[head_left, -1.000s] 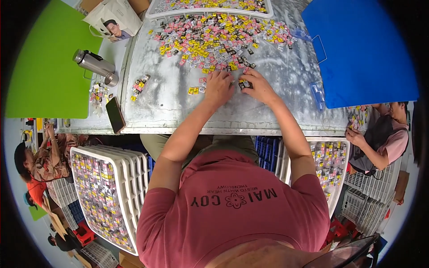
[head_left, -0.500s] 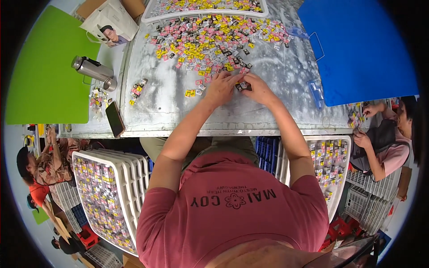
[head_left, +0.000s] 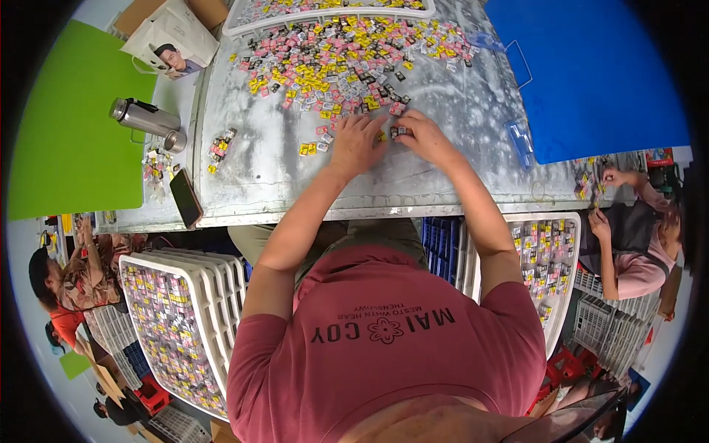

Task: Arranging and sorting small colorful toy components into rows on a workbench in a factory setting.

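Note:
My left hand rests on the grey metal tabletop, fingers stretched out and slightly spread at the near edge of the pile. By its thumb lies a small yellow piece, partly covered. My right hand is just to the right, thumb and fingers curled round a few small black-and-white pieces on the table. Past the fingertips spreads a loose pile of small flat pieces in pink, yellow, black and white. A few yellow and white pieces lie left of my left hand.
A white tray of pieces stands at the far edge. A short row of pieces, a phone and a steel flask are on the left. Filled trays are stacked beside me. A co-worker's hand shows at right.
My hands have drawn apart a little, the left one shifting left and uncovering a yellow piece between them. The right hand stays by the black-and-white pieces. The view has shifted slightly.

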The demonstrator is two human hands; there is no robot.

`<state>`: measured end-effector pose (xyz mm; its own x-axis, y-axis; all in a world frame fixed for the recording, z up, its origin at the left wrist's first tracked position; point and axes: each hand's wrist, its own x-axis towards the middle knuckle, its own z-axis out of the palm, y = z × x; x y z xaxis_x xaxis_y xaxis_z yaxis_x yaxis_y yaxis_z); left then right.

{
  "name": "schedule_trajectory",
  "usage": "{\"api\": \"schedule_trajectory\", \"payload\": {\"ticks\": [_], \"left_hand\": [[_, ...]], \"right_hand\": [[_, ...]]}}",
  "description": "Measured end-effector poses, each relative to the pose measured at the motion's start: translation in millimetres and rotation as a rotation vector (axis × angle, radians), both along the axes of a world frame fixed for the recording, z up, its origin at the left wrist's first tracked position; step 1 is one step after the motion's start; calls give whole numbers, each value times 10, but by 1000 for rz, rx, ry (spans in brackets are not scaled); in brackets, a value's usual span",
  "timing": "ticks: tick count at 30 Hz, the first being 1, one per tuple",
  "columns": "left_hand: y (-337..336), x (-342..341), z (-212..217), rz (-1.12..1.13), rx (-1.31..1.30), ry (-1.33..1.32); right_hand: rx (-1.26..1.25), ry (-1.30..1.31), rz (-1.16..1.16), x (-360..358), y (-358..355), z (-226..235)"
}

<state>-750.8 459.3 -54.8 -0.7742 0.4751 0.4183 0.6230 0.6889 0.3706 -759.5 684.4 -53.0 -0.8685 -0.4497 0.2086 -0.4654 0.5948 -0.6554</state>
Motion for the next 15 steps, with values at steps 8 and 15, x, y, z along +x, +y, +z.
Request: {"api": "schedule_trajectory", "payload": {"ticks": [8,15], "left_hand": [[213,544,-119,-28,96,8],[158,531,-264,-44,143,43]], "right_hand": [[67,-67,111,474,197,270],[153,127,127,553,119,62]]}}
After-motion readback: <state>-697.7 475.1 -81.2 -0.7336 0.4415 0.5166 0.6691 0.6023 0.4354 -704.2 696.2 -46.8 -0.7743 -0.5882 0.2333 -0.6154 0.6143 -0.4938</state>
